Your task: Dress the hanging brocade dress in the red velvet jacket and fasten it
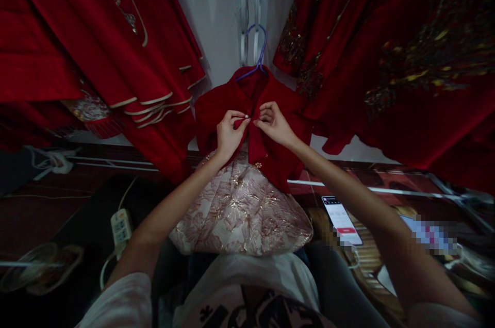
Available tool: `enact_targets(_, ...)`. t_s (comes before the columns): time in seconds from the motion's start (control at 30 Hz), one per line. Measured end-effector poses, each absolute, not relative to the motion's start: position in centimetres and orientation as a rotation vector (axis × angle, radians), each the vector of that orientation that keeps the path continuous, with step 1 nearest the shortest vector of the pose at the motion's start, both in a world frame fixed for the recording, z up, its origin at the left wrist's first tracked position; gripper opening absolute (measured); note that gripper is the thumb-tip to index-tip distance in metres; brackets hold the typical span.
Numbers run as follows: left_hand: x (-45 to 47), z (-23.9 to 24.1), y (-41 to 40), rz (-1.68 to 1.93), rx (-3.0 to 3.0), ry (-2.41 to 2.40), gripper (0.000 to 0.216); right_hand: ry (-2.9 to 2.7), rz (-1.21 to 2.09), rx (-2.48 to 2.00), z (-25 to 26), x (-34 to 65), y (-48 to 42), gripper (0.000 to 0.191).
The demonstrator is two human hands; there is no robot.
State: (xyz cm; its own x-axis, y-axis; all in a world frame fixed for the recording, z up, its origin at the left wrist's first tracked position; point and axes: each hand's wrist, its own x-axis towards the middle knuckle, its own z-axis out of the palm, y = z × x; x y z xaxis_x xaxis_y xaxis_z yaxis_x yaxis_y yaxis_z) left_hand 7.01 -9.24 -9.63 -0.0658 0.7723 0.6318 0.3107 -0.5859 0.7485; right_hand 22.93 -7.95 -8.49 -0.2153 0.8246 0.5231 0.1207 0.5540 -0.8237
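A small red jacket [216, 111] hangs on a blue hanger [260, 49] in front of me, over a pale brocade skirt [240, 209]. My left hand [229, 132] pinches the jacket's left front edge beside a small pearl button [246, 117]. My right hand [273, 121] pinches the right front edge just across from it. Both hands meet at the jacket's chest opening, fingers closed on the fabric. A second small button [257, 165] shows lower on the front.
Large red embroidered garments hang at the left [96, 49] and right [406, 60]. A phone [342, 219] with a lit screen lies at the lower right. A white power strip [120, 226] and cable lie on the dark floor at the left.
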Motion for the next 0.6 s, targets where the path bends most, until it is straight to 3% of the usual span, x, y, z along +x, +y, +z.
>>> enact_targets(0.27,6.1,-10.2,-9.2,1.571,1.891,1.154,0.008,-1.671,0.928,-0.713,-8.5,23.1,-8.4,0.027)
enact_targets(0.6,5.7,-9.0,-9.7,1.442,2.0,1.078,0.01,-1.777,0.659,-0.849,-7.4,23.6,-9.4,0.027)
